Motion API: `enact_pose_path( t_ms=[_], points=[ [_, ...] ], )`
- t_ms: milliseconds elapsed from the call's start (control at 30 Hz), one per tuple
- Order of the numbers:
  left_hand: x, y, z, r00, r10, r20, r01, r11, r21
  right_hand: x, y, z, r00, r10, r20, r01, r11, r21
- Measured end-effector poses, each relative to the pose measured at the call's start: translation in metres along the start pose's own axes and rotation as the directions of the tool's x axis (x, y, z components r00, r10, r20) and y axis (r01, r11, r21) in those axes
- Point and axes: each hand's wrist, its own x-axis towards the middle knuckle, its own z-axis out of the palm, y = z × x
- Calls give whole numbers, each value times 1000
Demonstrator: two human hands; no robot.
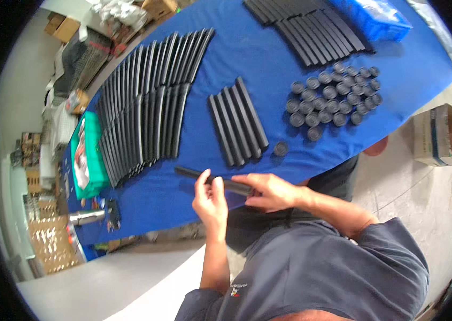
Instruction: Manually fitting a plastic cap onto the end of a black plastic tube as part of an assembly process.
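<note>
A black tube (pixel 238 187) lies across both my hands at the near edge of the blue-covered table. My left hand (pixel 211 202) pinches it near its middle, thumb and fingers closed round it. At the tube's right end my right hand (pixel 273 191) grips it, its fingers covering that end. Just beyond my hands, several similar black tubes (pixel 236 122) lie side by side. One round black cap (pixel 280 148) sits apart, close to them. Farther right spreads a cluster of such round black caps (pixel 330 93).
Long rows of black tubes (pixel 148 101) cover the table's left side; another stack (pixel 311 35) lies at the far right beside a blue bin (pixel 375 21). A green bin (pixel 91 160) stands at the left edge. On the floor to the right is a cardboard box (pixel 439 136).
</note>
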Motion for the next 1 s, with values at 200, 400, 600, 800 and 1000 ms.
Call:
enact_pose_path(
  t_ms=[200, 400, 600, 800, 1000],
  points=[
    [-20, -1, -14, 986, 35, 163, -81, 955, 286, 8, -3, -14, 987, 152, 52, -160, 928, 336],
    [-8, 19, -26, 942, 146, 303, -253, 900, 355, 3, -1, -15, 916, 385, 112, -385, 766, 515],
    [1, -1, -14, 884, 282, 372, -406, 857, 316, 0, 8, -6, 952, 305, 27, -248, 718, 650],
    [17, 17, -24, 841, 178, 511, -329, 918, 222, -2, 4, -13, 977, 214, 8, -151, 665, 731],
    [19, 20, -23, 801, 229, 553, -416, 877, 240, 0, 1, -17, 960, 279, 36, -228, 695, 682]
  ],
)
